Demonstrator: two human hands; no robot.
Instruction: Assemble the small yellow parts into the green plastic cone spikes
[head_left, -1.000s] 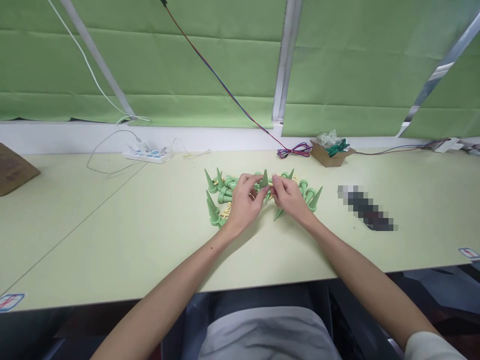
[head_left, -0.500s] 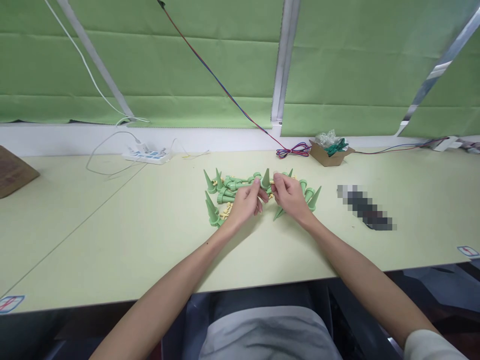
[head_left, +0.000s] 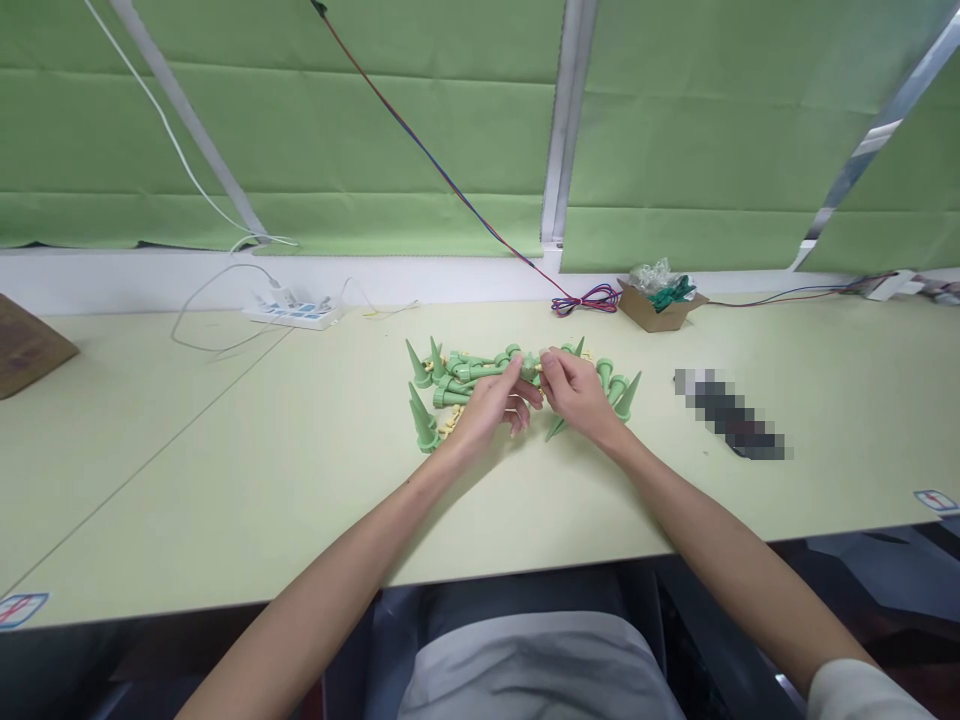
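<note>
Above the table, my left hand (head_left: 496, 402) pinches a green plastic watering spike (head_left: 529, 364) between thumb and fingers. Its cone tip no longer stands up in sight, and part of it is hidden by the fingers. My right hand (head_left: 574, 388) is closed against the spike's right side, on a small yellow plastic piece (head_left: 538, 367) of which only a bit shows. Around both hands lie several more green spikes (head_left: 424, 420), some upright on their caps and others on their sides. Small yellow pieces (head_left: 450, 421) are heaped among them, left of my left hand.
A cardboard box (head_left: 660, 318) with clear wrap and green stuff stands at the back right, beside coiled red-blue wire (head_left: 589, 300). At the back left are a power strip (head_left: 296, 314) and loose cable. A pixelated dark object (head_left: 731, 415) lies to the right.
The spike in my left hand has turned from upright, its tip tilting out of sight. My right hand has shifted slightly left, bringing the yellow piece against the spike.
</note>
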